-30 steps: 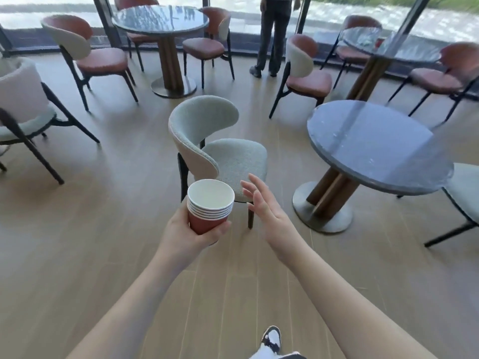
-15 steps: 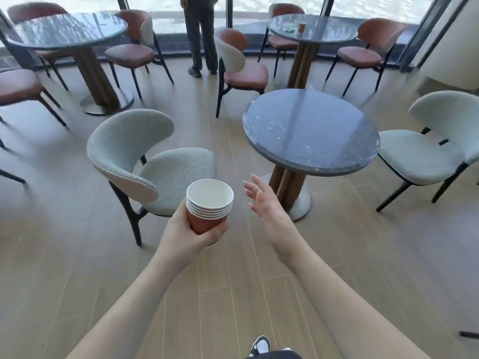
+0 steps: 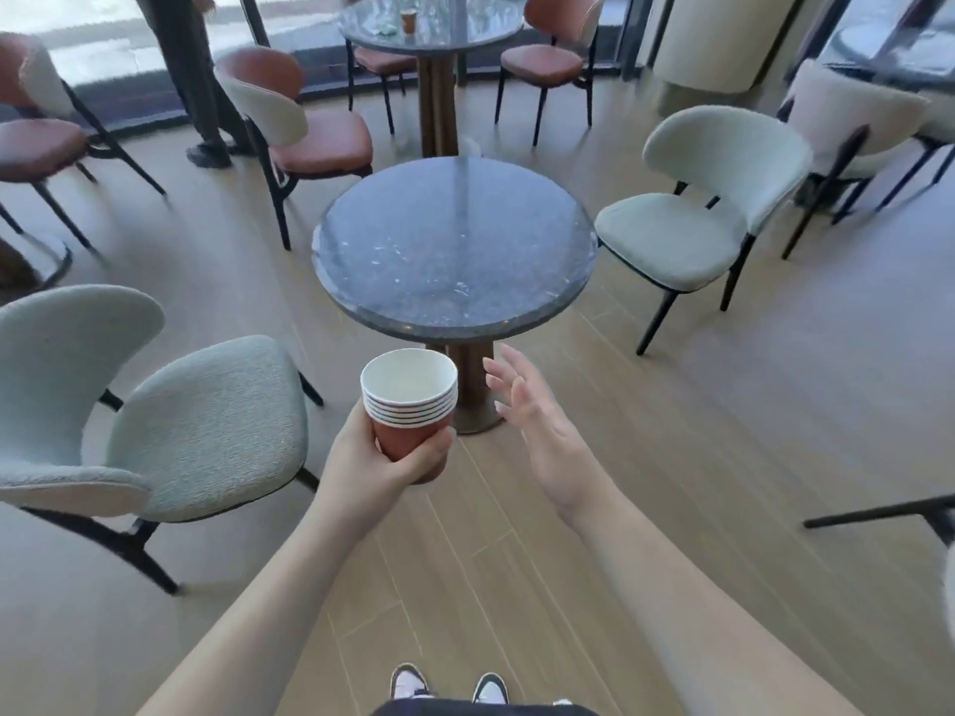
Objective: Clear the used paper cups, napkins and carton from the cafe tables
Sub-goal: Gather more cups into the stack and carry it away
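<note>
My left hand (image 3: 377, 459) grips a stack of several red paper cups (image 3: 409, 400) with white insides, held upright in front of me. Just to the right of the stack, my right hand (image 3: 537, 426) hovers with its fingers straight and spread, holding nothing. Straight ahead stands a round dark marble table (image 3: 455, 245) with a bare top. On a second round table (image 3: 439, 18) further back stand one red paper cup (image 3: 409, 18) and something small and pale (image 3: 382, 27) beside it.
A pale green chair (image 3: 155, 421) stands at my left and a cream chair (image 3: 708, 198) right of the near table. Rust-red chairs (image 3: 305, 126) ring the far tables. A person's legs (image 3: 199, 85) stand by the window at the back left. The floor is wood.
My view has swung to the right and come closer, so the near round table now sits straight ahead. Both hands keep the same pose, the left still holding the cup stack.
</note>
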Tool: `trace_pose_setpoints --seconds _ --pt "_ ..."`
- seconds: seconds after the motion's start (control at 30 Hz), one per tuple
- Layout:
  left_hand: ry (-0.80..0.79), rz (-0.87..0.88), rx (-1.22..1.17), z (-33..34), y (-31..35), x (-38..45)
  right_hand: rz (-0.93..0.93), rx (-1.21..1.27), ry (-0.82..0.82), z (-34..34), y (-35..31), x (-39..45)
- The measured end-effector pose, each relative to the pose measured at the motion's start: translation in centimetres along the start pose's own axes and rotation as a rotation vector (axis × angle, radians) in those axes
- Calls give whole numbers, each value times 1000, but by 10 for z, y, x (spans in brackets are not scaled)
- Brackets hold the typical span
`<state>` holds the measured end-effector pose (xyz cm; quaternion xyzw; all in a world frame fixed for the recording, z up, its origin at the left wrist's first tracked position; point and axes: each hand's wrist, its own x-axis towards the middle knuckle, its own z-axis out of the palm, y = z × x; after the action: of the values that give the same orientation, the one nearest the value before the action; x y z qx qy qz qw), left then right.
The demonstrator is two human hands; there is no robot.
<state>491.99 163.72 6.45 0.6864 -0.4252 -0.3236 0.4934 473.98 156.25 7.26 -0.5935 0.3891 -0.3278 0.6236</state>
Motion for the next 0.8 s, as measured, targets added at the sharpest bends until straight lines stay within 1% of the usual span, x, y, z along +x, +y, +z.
trace_pose_setpoints --seconds 0.13,0.23,0.53,0.67,0.8 --pt "-75 -14 8 28 1 38 -3 -4 72 -29 4 16" --pt "-117 18 39 44 3 72 -9 -26 107 -49 9 36" --pt "-299 51 -9 91 16 193 -2 -22 275 -105 -3 98" --pt "-403 50 -23 131 34 228 4 -33 366 -146 -5 110" --pt "-484 63 -29 185 53 255 16 -63 423 -201 -1 125"
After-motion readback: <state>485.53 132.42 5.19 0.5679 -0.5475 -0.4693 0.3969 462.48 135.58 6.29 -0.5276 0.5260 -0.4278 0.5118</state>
